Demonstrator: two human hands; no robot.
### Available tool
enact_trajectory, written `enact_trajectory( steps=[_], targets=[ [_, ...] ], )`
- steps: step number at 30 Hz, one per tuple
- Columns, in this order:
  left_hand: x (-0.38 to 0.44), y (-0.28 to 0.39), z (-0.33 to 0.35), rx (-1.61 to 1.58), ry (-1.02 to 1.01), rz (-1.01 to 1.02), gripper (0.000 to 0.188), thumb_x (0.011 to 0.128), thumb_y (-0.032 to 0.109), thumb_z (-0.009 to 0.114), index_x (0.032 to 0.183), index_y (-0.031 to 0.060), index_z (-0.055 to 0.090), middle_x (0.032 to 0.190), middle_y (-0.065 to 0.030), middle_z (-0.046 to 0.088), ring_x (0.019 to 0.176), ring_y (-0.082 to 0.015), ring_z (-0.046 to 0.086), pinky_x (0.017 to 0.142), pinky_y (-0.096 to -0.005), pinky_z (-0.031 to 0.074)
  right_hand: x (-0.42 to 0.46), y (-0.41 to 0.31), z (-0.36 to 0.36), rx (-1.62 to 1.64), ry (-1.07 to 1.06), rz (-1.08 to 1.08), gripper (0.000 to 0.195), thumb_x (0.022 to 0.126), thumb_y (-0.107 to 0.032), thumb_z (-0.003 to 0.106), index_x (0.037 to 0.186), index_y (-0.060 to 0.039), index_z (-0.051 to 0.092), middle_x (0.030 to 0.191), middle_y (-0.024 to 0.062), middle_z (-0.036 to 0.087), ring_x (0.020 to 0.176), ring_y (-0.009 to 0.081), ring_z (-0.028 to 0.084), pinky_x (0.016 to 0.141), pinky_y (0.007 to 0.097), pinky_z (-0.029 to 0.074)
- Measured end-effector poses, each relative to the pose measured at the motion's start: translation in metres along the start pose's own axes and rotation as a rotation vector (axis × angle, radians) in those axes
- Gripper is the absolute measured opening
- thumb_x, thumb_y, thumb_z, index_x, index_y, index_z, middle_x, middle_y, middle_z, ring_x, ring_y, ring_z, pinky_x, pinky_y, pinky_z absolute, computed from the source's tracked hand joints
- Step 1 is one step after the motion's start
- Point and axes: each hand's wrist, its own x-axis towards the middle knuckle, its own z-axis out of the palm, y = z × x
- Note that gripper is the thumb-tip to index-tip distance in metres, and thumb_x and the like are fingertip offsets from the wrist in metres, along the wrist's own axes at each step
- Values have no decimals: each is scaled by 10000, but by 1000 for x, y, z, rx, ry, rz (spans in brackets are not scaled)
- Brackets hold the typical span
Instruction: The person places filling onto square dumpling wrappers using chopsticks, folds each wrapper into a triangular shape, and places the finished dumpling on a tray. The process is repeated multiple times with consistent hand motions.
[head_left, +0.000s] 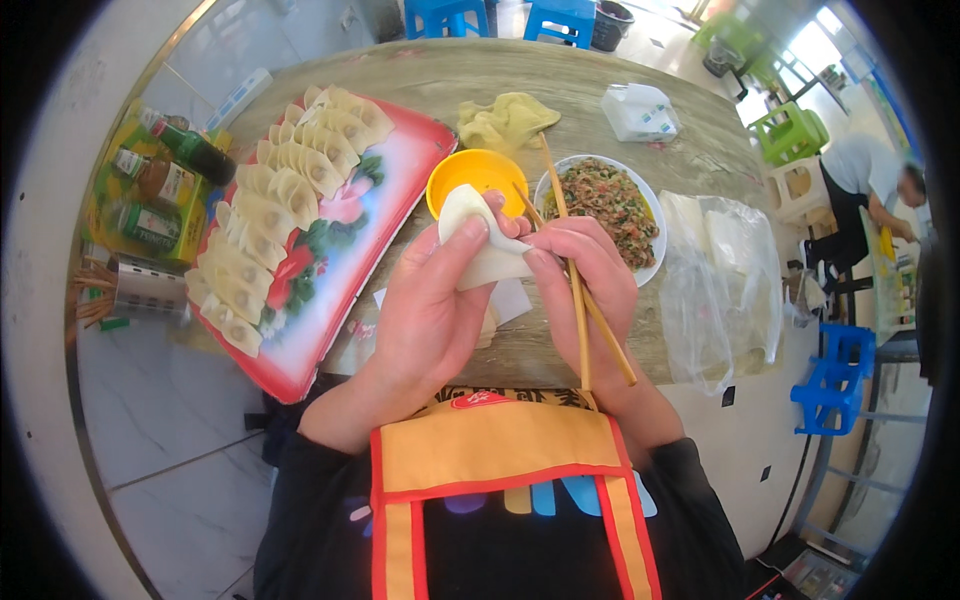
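A thin white dough wrapper (491, 259), partly folded over, is pinched between both hands in the middle of the view. My left hand (442, 292) holds its left side, the thumb over the fold. With thumb and forefinger my right hand (589, 285) grips the wrapper's right edge, and a pair of wooden chopsticks (574, 281) rests in the same hand. Just beyond are a yellow bowl (457, 169) and a white plate (661, 244) of minced filling (609, 206). Rows of folded wontons (281, 199) lie on a red-rimmed floral tray (405, 217) at the left. Whether filling is inside the wrapper is hidden.
A yellow cloth (506, 120) and a tissue pack (641, 112) lie at the back. Clear plastic bags (720, 277) with white wrappers are at the right. Bottles (191, 154) and a metal chopstick holder (150, 289) stand at the left. A person (862, 180) bends at another table, far right.
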Motion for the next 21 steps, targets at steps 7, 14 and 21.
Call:
enact_trajectory(
  steps=[7, 14, 21],
  targets=[
    [-6, 3, -5, 283, 65, 104, 278, 1089, 108, 582, 1313, -44, 647, 1144, -87, 705, 1110, -174, 666, 1014, -334, 521, 8, 0, -2, -118, -26, -169, 268, 805, 96, 777, 1044, 9, 695, 947, 151, 676, 807, 327, 669, 710, 396, 540],
    [-15, 14, -4, 799, 111, 261, 226, 1045, 37, 622, 1242, -28, 713, 1143, -76, 713, 1059, -153, 672, 929, -281, 524, 28, -8, -9, -232, -161, -347, 285, 756, 35, 775, 1031, 14, 700, 973, 146, 662, 806, 327, 649, 688, 396, 533],
    [-17, 36, -18, 1094, 4, 217, 210, 1007, 26, 632, 1186, -37, 722, 1099, -103, 710, 986, -162, 675, 837, -289, 517, 44, -17, -11, -248, -406, -454, 264, 760, -44, 689, 1020, 5, 686, 994, 133, 631, 823, 310, 631, 719, 375, 545]
  ],
)
